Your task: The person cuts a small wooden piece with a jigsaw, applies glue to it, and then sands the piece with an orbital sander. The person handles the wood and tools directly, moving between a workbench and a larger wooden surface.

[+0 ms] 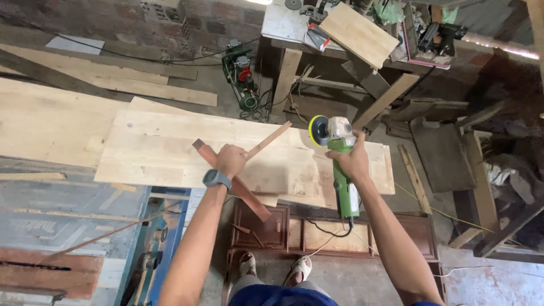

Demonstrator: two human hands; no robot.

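My left hand (230,160) grips a thin pale wooden strip (270,140) that slants up to the right, and a reddish-brown wooden slat (249,198) runs diagonally under the hand. A grey watch sits on that wrist. My right hand (352,160) holds a green angle grinder (342,181) near its head. The grinder's yellow-rimmed disc (319,130) faces left, close to the strip's upper end. Both hands hover over a large pale wooden panel (158,153).
A cluttered workbench (283,25) with a light board (358,33) stands at the back. A green and red machine (242,76) sits on the floor. Planks (45,119) lie left, a carved brown door panel (317,235) by my sandalled feet, a blue machine (158,243) lower left.
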